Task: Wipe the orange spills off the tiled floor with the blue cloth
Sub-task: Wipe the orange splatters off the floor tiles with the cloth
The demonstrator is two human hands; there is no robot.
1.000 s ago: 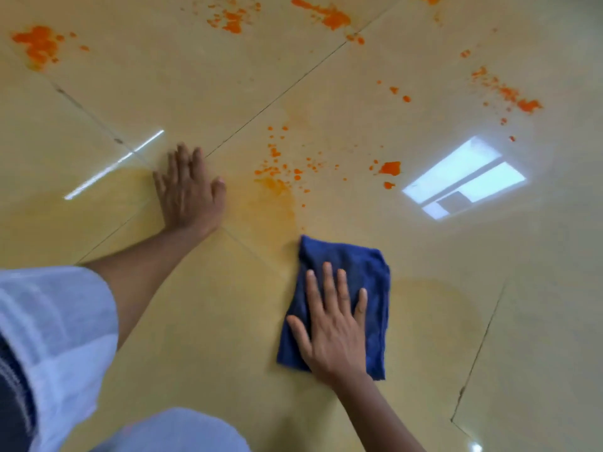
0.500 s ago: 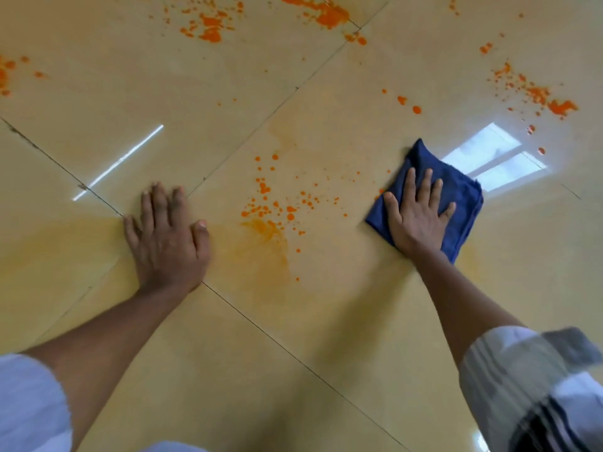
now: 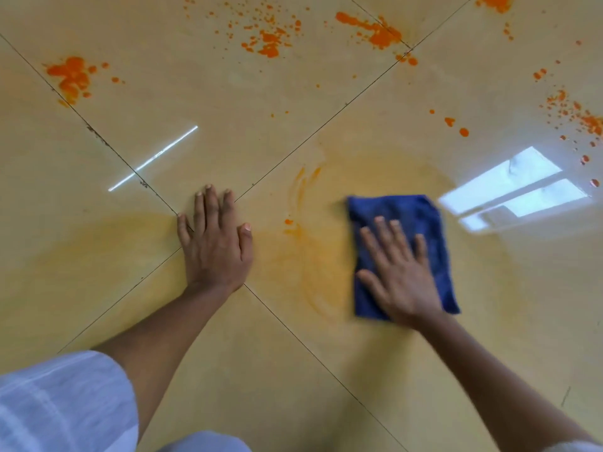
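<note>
My right hand (image 3: 399, 272) presses flat, fingers spread, on the folded blue cloth (image 3: 408, 210), which lies on the glossy beige tiled floor (image 3: 228, 337). My left hand (image 3: 217, 243) rests flat on the floor where the tile joints cross, holding nothing. Between the two hands the floor carries a smeared yellow-orange film (image 3: 310, 256) with one small orange drop (image 3: 288, 221). Thick orange spills lie farther away: one at far left (image 3: 71, 76), a spatter at top middle (image 3: 267, 44), a streak (image 3: 375, 31) and scattered drops at the right (image 3: 580, 119).
Dark grout lines (image 3: 293, 141) cross diagonally under my left hand. A bright window reflection (image 3: 512, 187) shines right of the cloth, and a thin light streak (image 3: 153, 158) lies to the left. My white sleeve (image 3: 58, 402) fills the lower left corner.
My right hand has dragged the cloth back toward me and leftward, smearing the orange spatter that lay between the hands. The left hand has stayed planted.
</note>
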